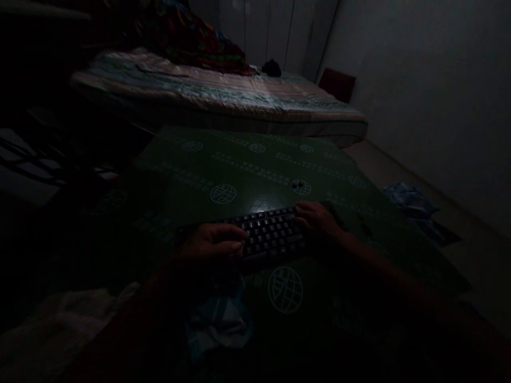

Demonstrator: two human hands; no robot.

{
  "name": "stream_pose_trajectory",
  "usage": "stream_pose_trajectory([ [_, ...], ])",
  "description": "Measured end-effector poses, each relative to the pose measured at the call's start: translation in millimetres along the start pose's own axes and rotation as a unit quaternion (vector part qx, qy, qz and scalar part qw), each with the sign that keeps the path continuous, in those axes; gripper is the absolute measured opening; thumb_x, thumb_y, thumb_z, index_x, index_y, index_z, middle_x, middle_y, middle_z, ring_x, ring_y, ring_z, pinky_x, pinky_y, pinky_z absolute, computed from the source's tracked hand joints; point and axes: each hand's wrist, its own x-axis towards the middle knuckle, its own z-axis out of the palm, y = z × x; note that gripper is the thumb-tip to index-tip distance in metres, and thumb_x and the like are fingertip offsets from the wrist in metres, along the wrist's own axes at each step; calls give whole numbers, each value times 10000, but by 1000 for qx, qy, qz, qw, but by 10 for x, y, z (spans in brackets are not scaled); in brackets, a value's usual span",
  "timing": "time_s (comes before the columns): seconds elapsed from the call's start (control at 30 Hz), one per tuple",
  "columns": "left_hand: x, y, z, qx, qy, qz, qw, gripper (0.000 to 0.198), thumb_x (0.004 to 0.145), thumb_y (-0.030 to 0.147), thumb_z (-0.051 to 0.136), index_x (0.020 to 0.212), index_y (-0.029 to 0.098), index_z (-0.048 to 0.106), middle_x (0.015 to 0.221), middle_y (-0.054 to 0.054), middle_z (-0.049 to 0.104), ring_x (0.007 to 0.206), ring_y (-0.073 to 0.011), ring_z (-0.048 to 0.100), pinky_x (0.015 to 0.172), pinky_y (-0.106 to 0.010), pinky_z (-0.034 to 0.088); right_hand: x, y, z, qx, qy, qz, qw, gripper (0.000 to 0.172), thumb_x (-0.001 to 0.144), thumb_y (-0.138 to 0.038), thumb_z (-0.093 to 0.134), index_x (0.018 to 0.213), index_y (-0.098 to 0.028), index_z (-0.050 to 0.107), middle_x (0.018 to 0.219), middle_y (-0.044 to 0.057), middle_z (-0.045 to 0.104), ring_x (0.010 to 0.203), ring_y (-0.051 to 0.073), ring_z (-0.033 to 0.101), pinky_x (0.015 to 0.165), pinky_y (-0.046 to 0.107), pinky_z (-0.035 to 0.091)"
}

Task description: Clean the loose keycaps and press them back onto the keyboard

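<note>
A black keyboard (269, 232) lies slightly tilted on a green surface (255, 170) printed with pale globe marks. Over its left end rests my left hand (211, 239), thumb and forefinger a little apart near the keys. The right part of the keyboard is under my right hand (317, 218), whose fingers bend over the keys. It is too dark to make out whether those fingers are apart or pressed together. Below my left hand lies a crumpled blue and white cloth (219, 322).
Behind the green surface stands a bed (239, 98) with a striped sheet and a dark red patterned blanket (195, 40). Bluish cloth (411, 202) lies on the floor at right. A pale cloth (75, 324) is at the lower left.
</note>
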Motion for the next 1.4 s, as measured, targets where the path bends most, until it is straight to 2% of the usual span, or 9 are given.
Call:
stream_pose_trajectory([
  [0.37,-34,-16,2,-22,-5,21,1000,224,612,221,738,819,152,687,621,-12,665,530,-102,575,506,-188,443,-2,22,-2,86,25,81,993,248,867,-287,455,955,-198,670,1090,100,643,992,206,609,867,352,486],
  [0.57,11,-57,-73,-48,-15,15,999,258,609,231,760,843,149,688,617,-16,671,516,-103,580,500,-189,441,-34,69,26,127,68,123,982,251,843,-285,472,934,-191,685,1066,109,655,968,213,626,844,372,509],
  [0.77,2,-9,-64,-95,54,39,993,289,554,256,791,803,150,687,607,-7,661,534,-115,587,514,-201,459,-83,-12,-27,136,113,133,975,216,823,-282,503,906,-198,684,1007,96,669,907,203,637,804,359,521],
  [0.93,-14,0,-58,-102,71,46,991,283,563,265,787,800,148,686,618,-6,657,534,-119,582,516,-211,461,-65,-82,-77,147,105,126,975,204,828,-281,494,877,-204,676,954,83,673,868,193,638,768,332,521],
  [1.17,-10,-41,-72,-79,79,52,992,236,614,277,747,808,163,677,628,7,648,536,-123,573,520,-222,454,31,132,-143,131,120,145,973,186,787,-249,489,807,-208,669,869,61,685,807,186,640,722,312,514],
  [1.4,-32,-4,-60,-52,88,41,994,234,618,276,729,817,167,676,657,-1,648,575,-139,576,541,-241,456,258,422,-15,74,115,173,975,197,795,-249,483,806,-205,675,865,68,688,793,188,642,718,310,507],
])
